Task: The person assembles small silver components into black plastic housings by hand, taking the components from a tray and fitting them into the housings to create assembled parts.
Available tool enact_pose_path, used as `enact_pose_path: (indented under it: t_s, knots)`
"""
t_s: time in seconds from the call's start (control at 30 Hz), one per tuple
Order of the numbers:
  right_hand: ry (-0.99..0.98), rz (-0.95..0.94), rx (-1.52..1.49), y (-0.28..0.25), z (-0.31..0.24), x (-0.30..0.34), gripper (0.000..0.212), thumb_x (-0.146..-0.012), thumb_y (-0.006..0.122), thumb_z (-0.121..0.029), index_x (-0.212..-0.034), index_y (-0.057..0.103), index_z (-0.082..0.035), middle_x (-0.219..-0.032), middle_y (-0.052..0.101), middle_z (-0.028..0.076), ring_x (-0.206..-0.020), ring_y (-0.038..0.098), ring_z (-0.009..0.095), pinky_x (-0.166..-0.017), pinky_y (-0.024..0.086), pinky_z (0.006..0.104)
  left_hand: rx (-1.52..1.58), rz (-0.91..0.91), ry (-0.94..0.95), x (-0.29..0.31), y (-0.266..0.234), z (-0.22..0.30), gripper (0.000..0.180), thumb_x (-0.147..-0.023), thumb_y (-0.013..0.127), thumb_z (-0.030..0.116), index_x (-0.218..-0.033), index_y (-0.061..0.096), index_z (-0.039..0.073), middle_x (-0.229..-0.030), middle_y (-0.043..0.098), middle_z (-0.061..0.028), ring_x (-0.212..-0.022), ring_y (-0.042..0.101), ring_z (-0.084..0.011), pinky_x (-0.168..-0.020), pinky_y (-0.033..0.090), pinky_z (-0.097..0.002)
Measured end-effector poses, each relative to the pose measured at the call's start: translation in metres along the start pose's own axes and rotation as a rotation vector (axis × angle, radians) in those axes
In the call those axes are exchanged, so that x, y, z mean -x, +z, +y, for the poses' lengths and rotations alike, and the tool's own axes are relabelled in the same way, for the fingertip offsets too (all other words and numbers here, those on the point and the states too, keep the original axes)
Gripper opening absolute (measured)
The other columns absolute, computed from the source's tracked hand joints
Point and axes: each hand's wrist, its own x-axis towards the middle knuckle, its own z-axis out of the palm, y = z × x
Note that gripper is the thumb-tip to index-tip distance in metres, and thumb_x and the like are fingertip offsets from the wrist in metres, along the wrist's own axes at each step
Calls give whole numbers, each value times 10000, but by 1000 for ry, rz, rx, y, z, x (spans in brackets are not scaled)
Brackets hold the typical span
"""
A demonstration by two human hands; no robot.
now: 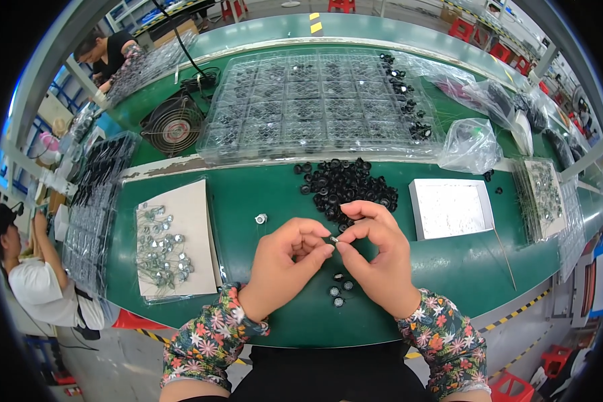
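My left hand [285, 261] and my right hand [382, 258] meet over the middle of the green table [248, 194]. Thumb and forefinger of each pinch a tiny silvery and dark part [334, 239] between them; fingertips hide most of it. Just beyond lies a heap of black rubber rings [348, 187]. Nearer to me, below the hands, sit several small dark-ringed pieces with pale tops [335, 291]. To the left of my left hand stands one silvery cylindrical component [260, 218] with thin leads. More such wired components [161, 244] lie on a cardboard sheet [197, 208].
Behind the heap is a wide clear compartment tray [301, 100] holding dark parts, with a round fan [174, 124] at its left. A white box [452, 211], a thin stick [504, 258] and a plastic bag [472, 144] are on the right. Two co-workers [37, 288] sit at the left.
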Motion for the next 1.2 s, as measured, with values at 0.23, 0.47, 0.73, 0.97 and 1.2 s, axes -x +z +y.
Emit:
enact_pose_path:
  t_s: [0.23, 0.47, 0.73, 0.97, 1.2]
  knots:
    - [-321, 65, 369, -2, -2, -3, 173, -663, 710, 3, -791, 611, -60, -1142, 590, 90, -1028, 568, 288, -826, 454, 382, -470, 88, 301, 0, 2, 1, 152, -853, 661, 31, -1005, 653, 23, -810, 664, -23, -688, 600, -49, -551, 459, -183]
    - [-504, 57, 508, -1, -3, -3, 192, -663, 712, -17, -828, 624, -59, -1156, 588, 84, -1024, 565, 285, -832, 444, 404, 243, -31, -46, -5, -4, -1, 156, -902, 622, 41, -1046, 639, -16, -923, 667, -53, -830, 603, -76, -692, 467, -189]
    - [-471, 41, 434, -1, -2, -2, 201, -669, 710, -23, -853, 634, -50, -1146, 589, 92, -1029, 565, 292, -833, 446, 406, 435, -75, -172, -6, -8, -3, 170, -925, 589, 64, -1070, 639, -9, -889, 652, -41, -731, 539, -65, -646, 425, -201]
    - [-489, 32, 460, -3, -4, -3, 200, -655, 695, -13, -844, 635, -43, -1142, 591, 92, -1031, 564, 293, -835, 448, 407, 409, -87, -129, -6, -9, -8, 183, -903, 614, 37, -1078, 643, -8, -886, 652, -41, -753, 563, -70, -646, 431, -197]
    - [-561, 37, 542, -5, -7, -4, 220, -636, 675, -15, -853, 639, -21, -1154, 595, 102, -1033, 564, 288, -835, 453, 420, 417, -59, -113, -5, -8, -10, 172, -889, 636, 35, -1057, 652, 0, -900, 666, -53, -798, 602, -87, -656, 443, -200]
